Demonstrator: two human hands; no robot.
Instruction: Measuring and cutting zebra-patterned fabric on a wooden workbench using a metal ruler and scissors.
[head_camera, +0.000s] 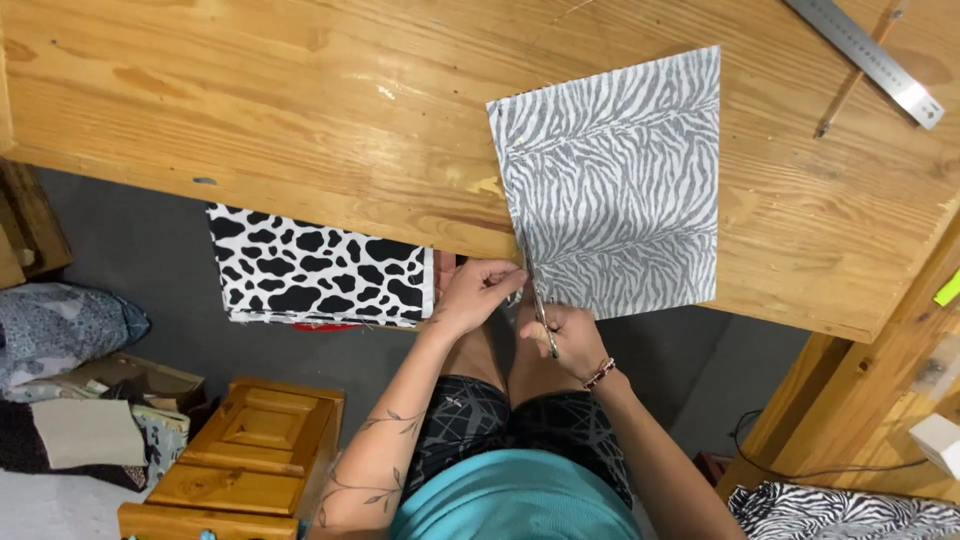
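Bright, even light; sharp focus.

Grey zebra-print fabric (620, 180) overhanging table edge

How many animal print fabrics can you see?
3. A grey zebra fabric lies on the table, a cow-print fabric hangs under the table edge, and a black zebra fabric sits bottom right. Others may be hidden.

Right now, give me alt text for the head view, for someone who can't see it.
Seen from above, a right hand cuts with scissors along the edge of grey zebra-print fabric on a wooden table, while the left hand pinches that edge. Cow-print fabric sits below the table.
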